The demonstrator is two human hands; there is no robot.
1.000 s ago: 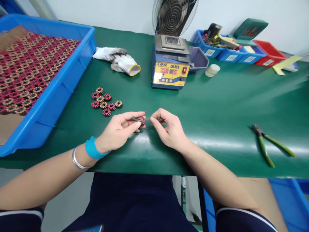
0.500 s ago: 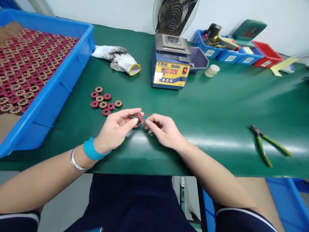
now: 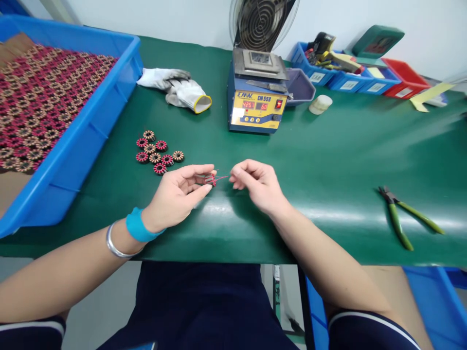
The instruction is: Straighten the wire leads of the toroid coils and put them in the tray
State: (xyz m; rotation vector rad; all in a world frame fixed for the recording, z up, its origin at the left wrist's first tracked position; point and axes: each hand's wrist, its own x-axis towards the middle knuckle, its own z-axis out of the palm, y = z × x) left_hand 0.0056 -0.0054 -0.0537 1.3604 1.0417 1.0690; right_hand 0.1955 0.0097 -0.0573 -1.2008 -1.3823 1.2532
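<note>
My left hand [image 3: 178, 193] pinches a small toroidal coil [image 3: 210, 180] wound with red wire between thumb and fingers, just above the green mat. A thin red wire lead [image 3: 222, 178] sticks out from the coil to the right. At the lead's far end my right hand [image 3: 258, 184] is closed, thumb against forefinger, pinching the wire's tip. Behind my left hand lies a loose group of several toroidal coils [image 3: 155, 158], some red and some copper-coloured.
A blue bin [image 3: 109, 104] full of coils stands at the left. White gloves [image 3: 178, 90] and a solder pot [image 3: 257, 104] with a lit display sit at the back. Green-handled cutters [image 3: 399, 214] lie at the right. Small bins [image 3: 350, 83] line the wall.
My right hand has moved right and slightly up, away from the coil, with the red lead now drawn out straight. My left hand has turned the coil slightly.
</note>
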